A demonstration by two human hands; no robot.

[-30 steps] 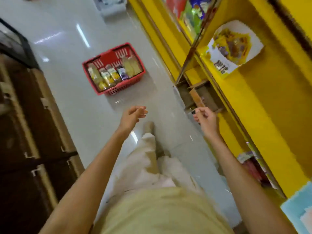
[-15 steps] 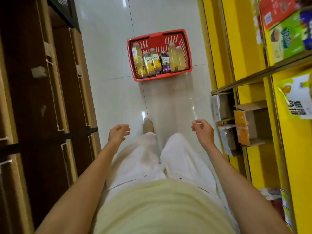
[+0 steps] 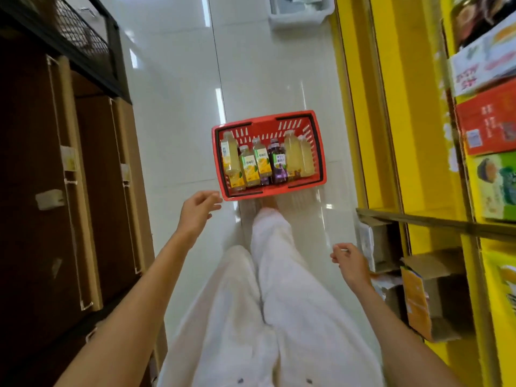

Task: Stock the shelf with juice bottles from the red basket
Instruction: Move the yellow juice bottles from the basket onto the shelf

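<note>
hands (image 3: 196,212) (image 3: 350,265) loose; bottles (image 3: 262,163) in red basket (image 3: 265,124)

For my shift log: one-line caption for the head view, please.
Person stands over red basket of juice bottles, left hand near its corner, right hand beside yellow shelf.

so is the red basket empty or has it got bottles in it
Not empty: a row of juice bottles, pale yellow, green-labelled and one purple, sits inside the red basket.
</note>
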